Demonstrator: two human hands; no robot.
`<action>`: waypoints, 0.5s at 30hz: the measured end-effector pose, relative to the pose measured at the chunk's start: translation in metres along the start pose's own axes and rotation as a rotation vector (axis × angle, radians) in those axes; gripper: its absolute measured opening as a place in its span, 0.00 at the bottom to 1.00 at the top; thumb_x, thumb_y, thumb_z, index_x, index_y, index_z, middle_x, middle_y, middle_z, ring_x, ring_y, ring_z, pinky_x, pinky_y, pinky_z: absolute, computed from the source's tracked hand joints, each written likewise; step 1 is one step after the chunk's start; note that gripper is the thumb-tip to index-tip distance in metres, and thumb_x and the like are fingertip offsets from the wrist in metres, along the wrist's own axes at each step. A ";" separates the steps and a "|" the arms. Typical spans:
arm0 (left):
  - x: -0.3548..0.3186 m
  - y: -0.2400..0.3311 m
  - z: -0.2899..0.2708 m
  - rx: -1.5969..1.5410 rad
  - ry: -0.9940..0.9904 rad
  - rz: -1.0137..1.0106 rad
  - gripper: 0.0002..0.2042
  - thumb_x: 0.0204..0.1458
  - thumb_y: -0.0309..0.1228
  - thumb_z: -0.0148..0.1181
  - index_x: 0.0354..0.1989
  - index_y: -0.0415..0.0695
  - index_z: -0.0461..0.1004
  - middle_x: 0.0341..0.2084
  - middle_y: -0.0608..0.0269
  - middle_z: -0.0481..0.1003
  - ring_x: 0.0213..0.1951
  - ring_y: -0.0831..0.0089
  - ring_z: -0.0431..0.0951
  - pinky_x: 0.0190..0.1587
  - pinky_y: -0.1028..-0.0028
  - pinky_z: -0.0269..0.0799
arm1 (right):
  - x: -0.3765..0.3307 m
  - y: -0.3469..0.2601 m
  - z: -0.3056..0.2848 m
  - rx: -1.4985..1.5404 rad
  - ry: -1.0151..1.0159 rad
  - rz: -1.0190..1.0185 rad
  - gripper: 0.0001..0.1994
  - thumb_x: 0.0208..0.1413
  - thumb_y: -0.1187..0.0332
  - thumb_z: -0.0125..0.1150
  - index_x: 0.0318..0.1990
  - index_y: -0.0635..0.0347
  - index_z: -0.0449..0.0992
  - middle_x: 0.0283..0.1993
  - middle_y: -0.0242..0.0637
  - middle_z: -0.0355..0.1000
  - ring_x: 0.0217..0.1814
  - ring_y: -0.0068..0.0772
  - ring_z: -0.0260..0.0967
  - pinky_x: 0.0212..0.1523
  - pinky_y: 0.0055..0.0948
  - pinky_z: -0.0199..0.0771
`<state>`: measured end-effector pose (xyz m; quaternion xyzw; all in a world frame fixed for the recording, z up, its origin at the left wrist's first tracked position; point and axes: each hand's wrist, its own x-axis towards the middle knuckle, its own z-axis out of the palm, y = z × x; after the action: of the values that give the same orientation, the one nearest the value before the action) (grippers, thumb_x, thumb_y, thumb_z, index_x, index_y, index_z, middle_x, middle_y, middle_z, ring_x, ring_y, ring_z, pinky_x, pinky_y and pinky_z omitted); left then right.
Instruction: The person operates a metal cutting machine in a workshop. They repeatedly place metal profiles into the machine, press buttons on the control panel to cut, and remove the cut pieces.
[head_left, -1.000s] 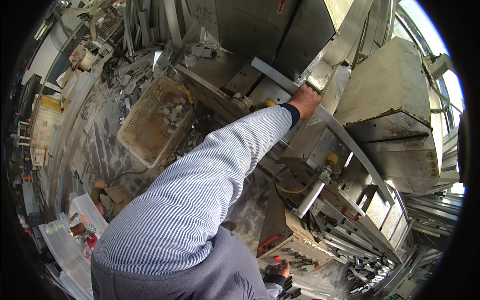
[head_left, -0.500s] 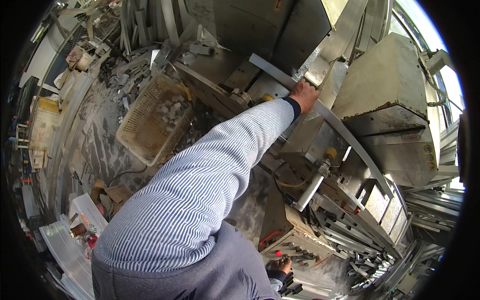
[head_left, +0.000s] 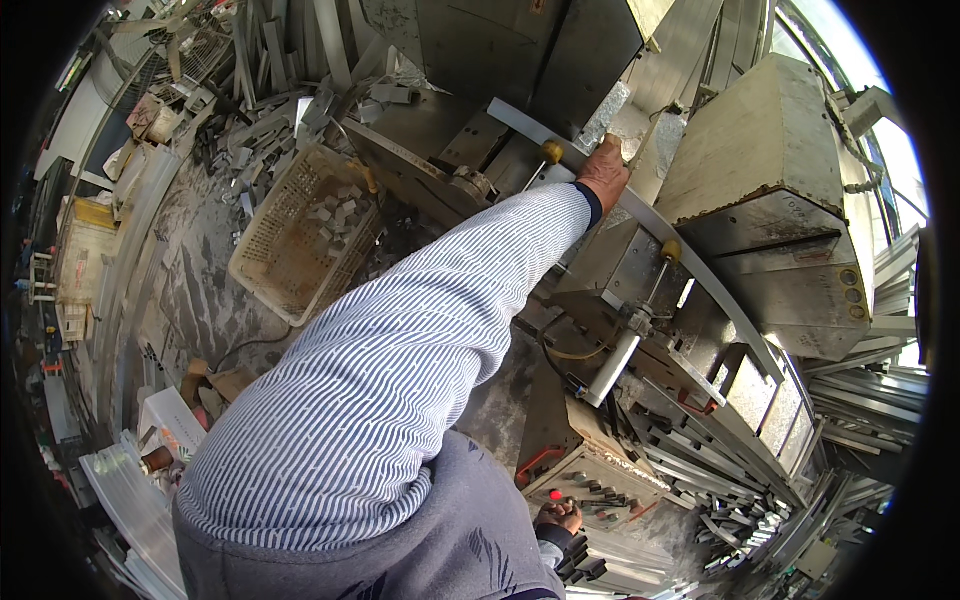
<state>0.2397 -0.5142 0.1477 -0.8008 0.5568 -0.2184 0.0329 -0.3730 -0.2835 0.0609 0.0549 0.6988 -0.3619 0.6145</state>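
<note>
My left arm in a striped sleeve stretches across the view to the far side. At its end my left hand (head_left: 604, 173) is closed over a long silvery metal bar (head_left: 700, 268), which lies across the saw machine. Two clamp rods with yellow tips stand out toward the bar; one yellow tip (head_left: 671, 251) is right of the hand, the other yellow tip (head_left: 551, 152) left of it. Low in the view, my right hand (head_left: 560, 516) is at the edge of a control box (head_left: 590, 490) with knobs and a lit red button. Its fingers are curled and partly hidden.
Large metal machine housings (head_left: 765, 150) rise beyond the bar. A pale plastic basket (head_left: 290, 240) with small metal offcuts stands on the floor at left. Offcuts and long profiles pile up at upper left, and stacked profiles (head_left: 740, 520) lie at lower right.
Both yellow-tipped clamp rods have extended away from me toward the bar. The red button glows brighter. My left hand has shifted slightly on the bar; my right hand has moved a little upward.
</note>
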 end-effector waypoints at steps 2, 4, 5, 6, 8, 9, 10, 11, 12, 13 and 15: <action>0.000 0.000 -0.001 -0.024 -0.006 -0.035 0.12 0.48 0.36 0.50 0.34 0.46 0.79 0.40 0.52 0.75 0.55 0.57 0.64 0.62 0.58 0.42 | 0.002 0.002 -0.001 0.060 -0.059 0.014 0.05 0.52 0.63 0.51 0.26 0.49 0.69 0.16 0.17 0.57 0.14 0.18 0.51 0.21 0.23 0.57; -0.001 0.002 -0.004 -0.068 -0.030 -0.061 0.12 0.48 0.36 0.50 0.34 0.46 0.78 0.40 0.52 0.75 0.56 0.57 0.63 0.62 0.57 0.40 | 0.001 0.005 -0.005 0.146 -0.122 0.036 0.08 0.55 0.61 0.50 0.26 0.49 0.69 0.15 0.18 0.56 0.13 0.18 0.51 0.20 0.23 0.59; -0.001 0.001 -0.005 -0.088 -0.041 -0.073 0.12 0.49 0.36 0.50 0.35 0.46 0.78 0.40 0.52 0.75 0.56 0.57 0.62 0.62 0.57 0.40 | 0.001 0.007 -0.007 0.142 -0.127 0.020 0.09 0.56 0.60 0.49 0.26 0.49 0.68 0.15 0.18 0.56 0.13 0.18 0.50 0.20 0.23 0.59; -0.001 0.001 -0.007 -0.104 -0.056 -0.083 0.13 0.49 0.36 0.49 0.36 0.47 0.78 0.41 0.53 0.75 0.57 0.57 0.62 0.62 0.56 0.39 | 0.001 0.010 -0.007 0.166 -0.138 0.011 0.11 0.57 0.59 0.48 0.26 0.49 0.68 0.14 0.18 0.56 0.12 0.19 0.50 0.20 0.23 0.60; 0.000 0.003 -0.012 -0.078 -0.101 -0.103 0.13 0.49 0.36 0.49 0.40 0.47 0.76 0.42 0.53 0.74 0.57 0.58 0.61 0.63 0.56 0.38 | -0.002 0.014 -0.007 0.199 -0.139 -0.015 0.15 0.61 0.55 0.44 0.26 0.50 0.68 0.13 0.19 0.55 0.11 0.19 0.49 0.19 0.25 0.61; -0.002 0.005 -0.014 -0.062 -0.135 -0.108 0.14 0.50 0.36 0.49 0.42 0.47 0.75 0.43 0.53 0.74 0.57 0.58 0.61 0.63 0.56 0.37 | -0.003 0.014 -0.006 0.213 -0.101 -0.028 0.15 0.61 0.55 0.43 0.27 0.50 0.67 0.13 0.20 0.54 0.11 0.20 0.49 0.19 0.26 0.60; -0.005 0.008 -0.016 -0.052 -0.098 -0.160 0.16 0.51 0.36 0.49 0.47 0.47 0.71 0.48 0.54 0.70 0.59 0.58 0.59 0.63 0.56 0.35 | -0.005 0.013 -0.006 0.164 -0.063 -0.082 0.15 0.62 0.54 0.42 0.28 0.50 0.67 0.13 0.21 0.53 0.12 0.21 0.48 0.19 0.27 0.59; -0.009 0.011 -0.019 -0.039 -0.157 -0.154 0.22 0.51 0.37 0.49 0.55 0.44 0.64 0.55 0.52 0.63 0.62 0.58 0.54 0.64 0.54 0.36 | -0.008 0.012 -0.007 0.149 -0.050 -0.116 0.15 0.62 0.54 0.41 0.28 0.51 0.66 0.13 0.21 0.52 0.12 0.21 0.47 0.19 0.28 0.58; -0.017 0.013 -0.020 -0.009 -0.161 -0.146 0.24 0.52 0.36 0.48 0.58 0.44 0.59 0.58 0.53 0.60 0.63 0.58 0.52 0.64 0.54 0.36 | -0.009 0.009 -0.008 0.126 -0.028 -0.146 0.15 0.62 0.54 0.39 0.29 0.51 0.64 0.14 0.22 0.50 0.13 0.22 0.46 0.20 0.28 0.57; -0.025 0.016 -0.022 0.016 -0.161 -0.127 0.27 0.52 0.36 0.47 0.62 0.43 0.55 0.61 0.53 0.56 0.64 0.58 0.50 0.64 0.53 0.36 | -0.011 0.005 -0.012 0.092 -0.049 -0.163 0.14 0.62 0.54 0.40 0.29 0.51 0.63 0.14 0.22 0.49 0.13 0.22 0.45 0.21 0.27 0.56; -0.042 0.021 -0.027 -0.026 -0.154 -0.153 0.31 0.52 0.34 0.46 0.65 0.42 0.47 0.64 0.56 0.51 0.66 0.60 0.48 0.64 0.53 0.37 | -0.009 -0.002 -0.020 0.105 -0.034 -0.186 0.14 0.61 0.55 0.42 0.27 0.50 0.62 0.14 0.22 0.49 0.13 0.22 0.44 0.19 0.26 0.52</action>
<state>0.1989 -0.4787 0.1521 -0.8556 0.4928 -0.1509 0.0483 -0.3881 -0.2701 0.0693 0.0157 0.6704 -0.4545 0.5863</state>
